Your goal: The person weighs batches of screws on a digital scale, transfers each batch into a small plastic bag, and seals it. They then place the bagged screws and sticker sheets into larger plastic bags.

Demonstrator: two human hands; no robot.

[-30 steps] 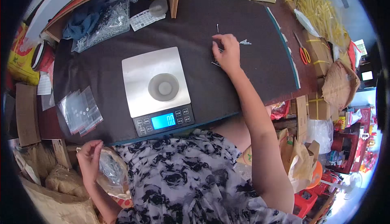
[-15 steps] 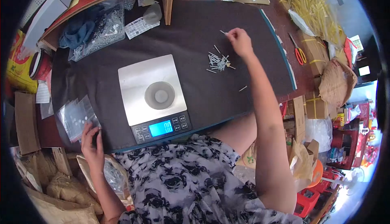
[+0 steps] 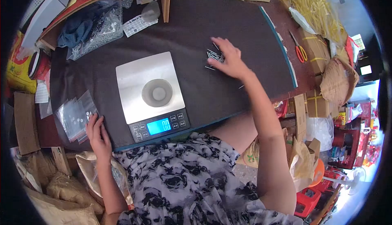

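Observation:
My right hand [image 3: 229,60] is over a small pile of screws [image 3: 213,56], thumb and fingers spread around it and hiding part of it. Left of the pile stands a digital scale [image 3: 131,87] with a lit display reading zero and a round grey bowl [image 3: 157,93] on its steel plate. My left hand [image 3: 99,137] lies at the table's near edge, fingers stretched out, against a fanned stack of small clear zip bags [image 3: 70,121]. A lone screw [image 3: 241,87] lies close to my right forearm.
A large clear bag of metal hardware [image 3: 104,31] lies at the back left, beside a handwritten paper slip [image 3: 139,26]. Orange-handled scissors [image 3: 300,51] lie to the right. A wooden shelf leg [image 3: 165,3] stands at the back; cardboard boxes [image 3: 315,61] are beyond the right edge.
My right hand has come nearer and to the left, from pinching a screw beyond the pile to spreading over the pile. My left hand has shifted slightly, its fingers now straighter.

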